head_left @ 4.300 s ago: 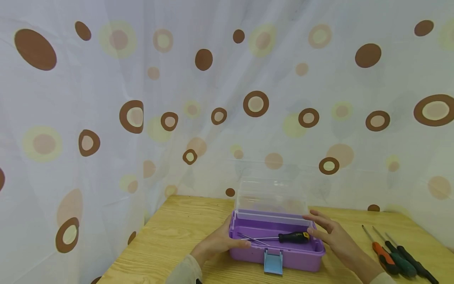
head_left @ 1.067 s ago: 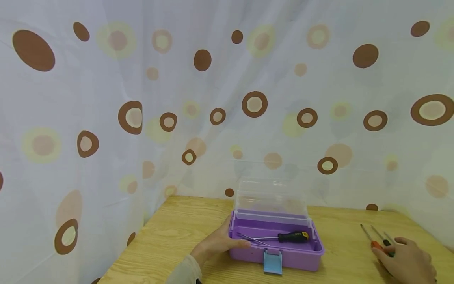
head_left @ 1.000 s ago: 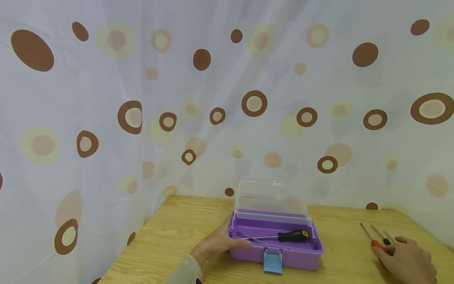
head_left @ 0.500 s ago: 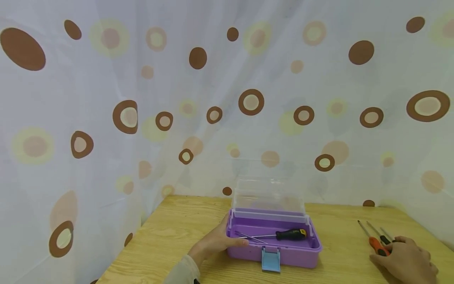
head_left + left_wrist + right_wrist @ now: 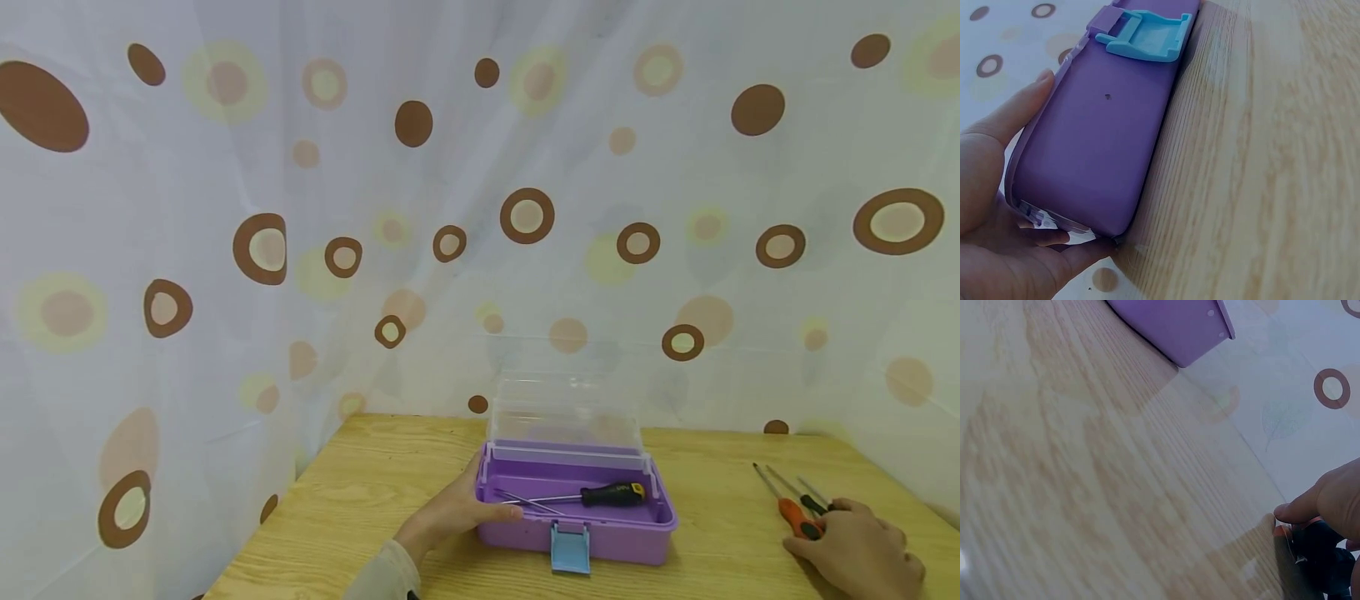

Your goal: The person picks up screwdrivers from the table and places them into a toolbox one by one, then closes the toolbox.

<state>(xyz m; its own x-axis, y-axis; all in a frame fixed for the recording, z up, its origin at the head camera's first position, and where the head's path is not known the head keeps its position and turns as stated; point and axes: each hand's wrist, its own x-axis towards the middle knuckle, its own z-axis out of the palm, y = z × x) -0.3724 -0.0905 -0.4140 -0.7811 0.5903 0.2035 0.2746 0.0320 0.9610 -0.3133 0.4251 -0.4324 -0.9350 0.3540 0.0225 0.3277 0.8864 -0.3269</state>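
A purple toolbox stands with its clear lid raised and its blue latch hanging down. My left hand grips its left end, thumb over the front rim; in the left wrist view fingers wrap behind that end. Inside lie a black-handled screwdriver and a thin metal rod, crossing its shaft. At the right, my right hand curls over the handles of several screwdrivers. An orange-and-black screwdriver shows beside the thumb. The hand hides the other handles; exactly which one it grips is unclear.
The wooden table carries everything. A white curtain with brown and yellow circles hangs behind and along the left. Beyond the right hand, screwdriver shafts point away toward the back.
My right hand has left the toolbox's right end and moved right onto the screwdrivers. Lately two shafts have shifted slightly left and more orange handle shows. The left hand keeps its grip.
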